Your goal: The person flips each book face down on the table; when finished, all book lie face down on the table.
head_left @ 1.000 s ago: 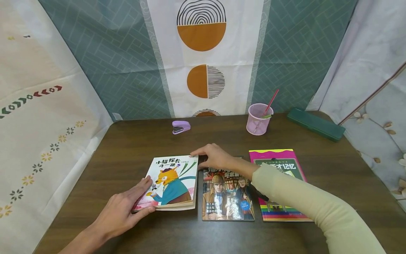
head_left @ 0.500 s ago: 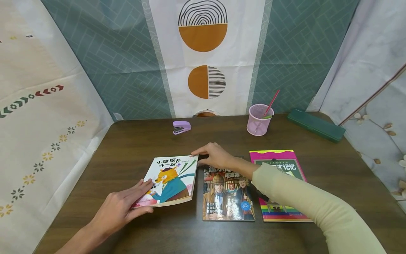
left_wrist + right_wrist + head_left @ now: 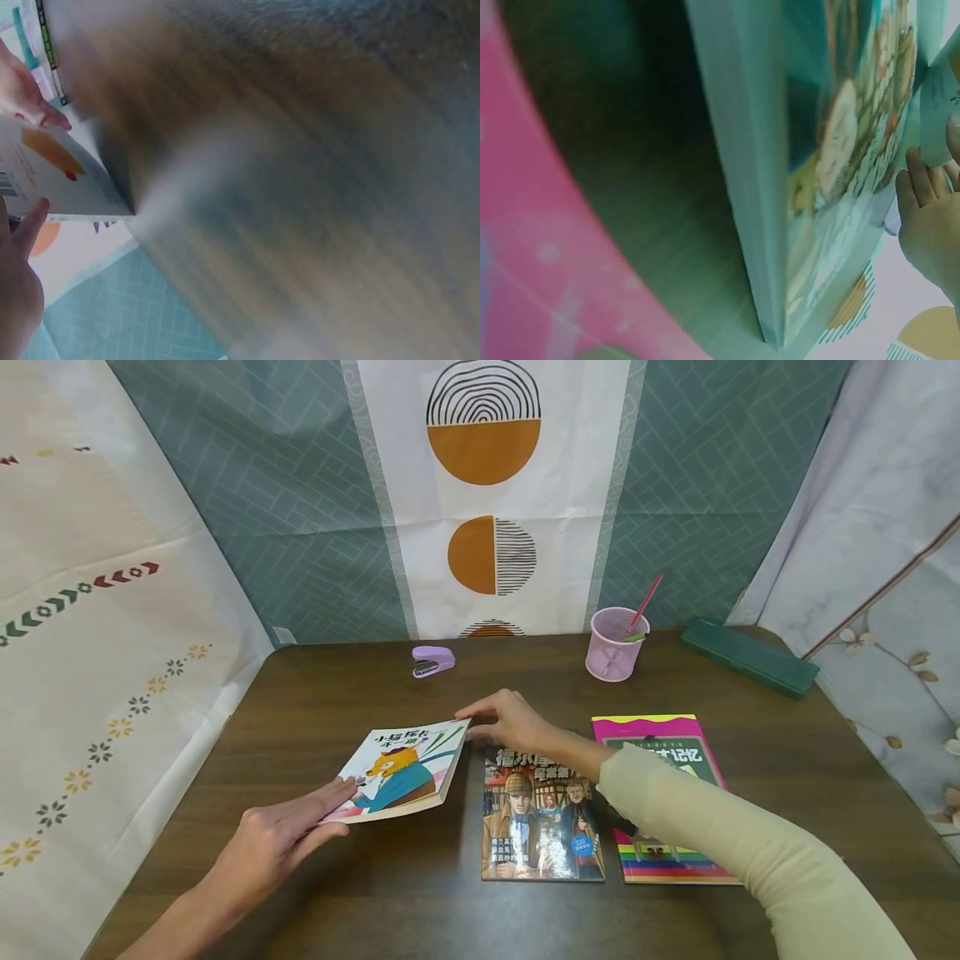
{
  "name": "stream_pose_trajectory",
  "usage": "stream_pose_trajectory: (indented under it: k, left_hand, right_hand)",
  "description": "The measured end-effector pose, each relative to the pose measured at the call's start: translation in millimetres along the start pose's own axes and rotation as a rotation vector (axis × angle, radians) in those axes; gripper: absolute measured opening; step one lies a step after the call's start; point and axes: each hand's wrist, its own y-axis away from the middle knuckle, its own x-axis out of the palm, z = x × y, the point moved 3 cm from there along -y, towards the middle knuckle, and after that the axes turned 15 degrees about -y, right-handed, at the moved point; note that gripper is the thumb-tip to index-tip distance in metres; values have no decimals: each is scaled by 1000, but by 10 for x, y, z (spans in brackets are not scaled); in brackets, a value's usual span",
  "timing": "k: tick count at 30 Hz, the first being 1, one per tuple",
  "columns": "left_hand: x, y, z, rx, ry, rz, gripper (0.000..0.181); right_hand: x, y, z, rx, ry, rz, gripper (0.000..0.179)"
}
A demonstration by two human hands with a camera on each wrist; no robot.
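Observation:
A white picture book [image 3: 401,777] with an orange cat in a teal coat on its cover is tilted, its near edge raised off the table. My left hand [image 3: 270,843] grips its lower left corner, fingers on the cover and thumb at the near edge. At the top right corner, my right hand [image 3: 513,722] pinches the book. The left wrist view shows its pale back cover [image 3: 56,176]. Just right of it lies a detective book [image 3: 536,827], partly under my right wrist. Farther right, a pink-edged book [image 3: 652,727] is partly covered by my sleeve.
Along the back of the brown table [image 3: 420,902] stand a purple stapler [image 3: 432,661] and a pink mesh cup [image 3: 611,652] with a red pencil in it. A dark green case [image 3: 750,657] lies at the back right. Patterned cloths hang behind and at both sides.
The near edge of the picture book has come up, tilting its cover away from me. My left hand has risen with it; my right hand has stayed at the top corner.

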Motion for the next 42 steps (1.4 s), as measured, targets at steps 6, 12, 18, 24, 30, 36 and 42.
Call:
stream_pose_trajectory:
  k: [6, 12, 18, 24, 30, 36, 42]
  left_hand:
    - [-114, -114, -28, 39, -20, -92, 51]
    - [-196, -197, -33, 30, -33, -123, 48]
    - [-257, -260, -32, 6, -29, -135, 44]
    - [-316, -304, -30, -30, -21, -147, 43]
    - [-315, -261, 15, -83, -36, -141, 44]
    - [-300, -205, 54, -146, -31, -117, 49]
    - [-313, -190, 78, -194, -18, -130, 51]
  right_hand:
    - [-26, -14, 72, -4, -13, -43, 30]
    - [-67, -14, 129, -10, -61, -71, 26]
    - [-114, -12, 176, 19, -174, -89, 24]
    - [-176, -15, 258, -5, -151, -115, 22]
    - [-236, -1, 352, -33, -173, -135, 23]
    - [-310, 11, 374, -37, -213, -170, 21]
    - [-350, 14, 393, -60, -254, -195, 20]
